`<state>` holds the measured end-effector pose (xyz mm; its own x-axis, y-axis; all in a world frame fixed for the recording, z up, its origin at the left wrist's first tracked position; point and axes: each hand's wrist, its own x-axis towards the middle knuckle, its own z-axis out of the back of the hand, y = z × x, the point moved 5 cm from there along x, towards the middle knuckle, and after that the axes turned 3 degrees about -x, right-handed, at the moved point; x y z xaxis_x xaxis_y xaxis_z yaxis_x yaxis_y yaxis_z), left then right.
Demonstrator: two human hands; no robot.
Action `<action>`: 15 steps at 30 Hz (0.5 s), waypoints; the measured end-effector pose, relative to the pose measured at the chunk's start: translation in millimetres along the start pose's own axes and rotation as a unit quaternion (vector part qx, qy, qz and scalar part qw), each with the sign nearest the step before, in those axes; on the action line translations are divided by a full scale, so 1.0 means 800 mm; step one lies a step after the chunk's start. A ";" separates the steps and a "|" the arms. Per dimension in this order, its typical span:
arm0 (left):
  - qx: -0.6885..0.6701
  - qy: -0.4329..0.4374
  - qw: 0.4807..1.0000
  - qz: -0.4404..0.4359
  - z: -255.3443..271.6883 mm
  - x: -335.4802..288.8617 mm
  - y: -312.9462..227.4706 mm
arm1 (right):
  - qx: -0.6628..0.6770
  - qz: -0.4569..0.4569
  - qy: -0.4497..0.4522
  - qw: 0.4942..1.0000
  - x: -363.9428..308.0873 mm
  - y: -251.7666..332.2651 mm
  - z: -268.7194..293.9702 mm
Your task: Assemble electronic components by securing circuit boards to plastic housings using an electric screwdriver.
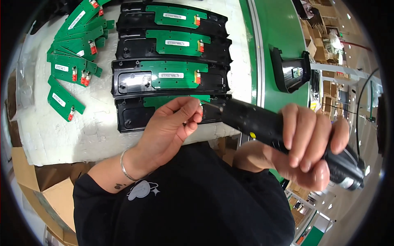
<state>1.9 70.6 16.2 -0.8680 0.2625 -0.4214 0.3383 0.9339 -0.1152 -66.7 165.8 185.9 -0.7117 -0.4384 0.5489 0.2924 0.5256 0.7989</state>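
Note:
My right hand (305, 141) is wrapped around a black electric screwdriver (248, 119), held tilted with its thin bit (211, 105) pointing left. The thumb and fingertips of my left hand (166, 127) are pinched together right at the bit's tip; whatever they hold is too small to make out. Behind that hand lies the nearest black plastic housing (135, 115) with a green circuit board (158, 101) on it, partly hidden by my fingers. Three more such housings (133, 84) lie in a row beyond it, each carrying a green board (176, 81) with a white label and a red-and-yellow connector.
At the left, several loose green boards (61, 74) with red connectors lie overlapping on the white padded surface (37, 135). To the right, a black plastic part (283, 74) stands on a green conveyor belt (269, 24). An open cardboard box (57, 197) is at the lower left.

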 end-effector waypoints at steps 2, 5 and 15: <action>-0.010 -0.001 1.000 -0.007 -0.003 -0.001 -0.001 | 0.002 0.003 0.027 1.000 -0.002 0.004 0.001; -0.016 0.009 1.000 0.013 -0.004 -0.001 0.005 | -0.002 0.006 0.019 1.000 -0.007 0.004 0.001; -0.005 0.064 0.996 0.062 -0.023 -0.019 0.023 | 0.000 -0.040 0.045 0.998 -0.018 -0.014 0.000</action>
<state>14.3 88.3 37.1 -0.8592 0.4040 -0.3140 0.4426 0.8947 -0.0601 -59.6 166.0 169.4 -0.6728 -0.5420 0.5036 0.2368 0.4872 0.8406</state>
